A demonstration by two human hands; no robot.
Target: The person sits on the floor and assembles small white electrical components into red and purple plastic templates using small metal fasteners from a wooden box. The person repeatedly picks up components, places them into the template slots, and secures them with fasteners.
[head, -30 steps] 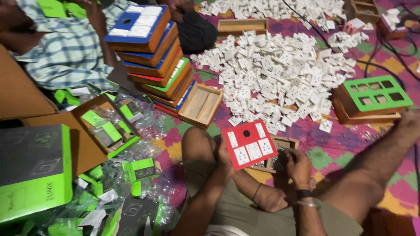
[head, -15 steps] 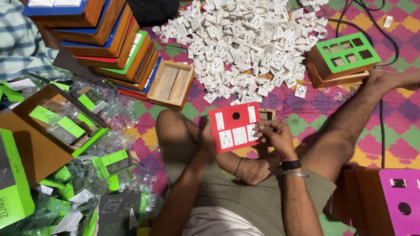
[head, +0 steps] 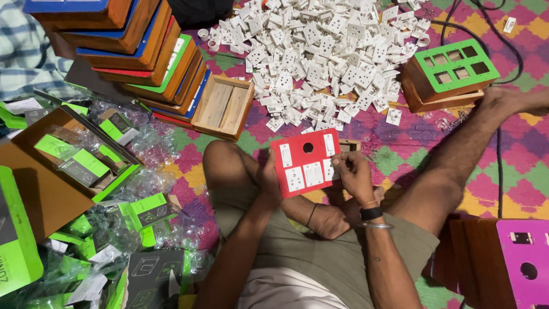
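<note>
I hold a red switch plate (head: 305,161) over my lap, with white switch and socket modules set in it and one round hole near its top. My left hand (head: 269,180) grips the plate's left edge from behind. My right hand (head: 353,174) pinches the right edge, fingertips on a white module at the plate's right side. A small wooden box (head: 350,146) peeks out just behind the plate. I sit cross-legged on a patterned mat (head: 394,149).
A big heap of white modules (head: 320,57) lies ahead. An open wooden box (head: 223,107) and a stack of coloured-top wooden boxes (head: 137,51) stand left. A green-topped box (head: 449,71) sits right, a purple-topped one (head: 523,257) lower right. Green cartons and plastic wrappers (head: 86,217) litter the left.
The view has shifted down and closer to my lap. The red plate stays in both hands, and my right fingers have moved onto its right edge.
</note>
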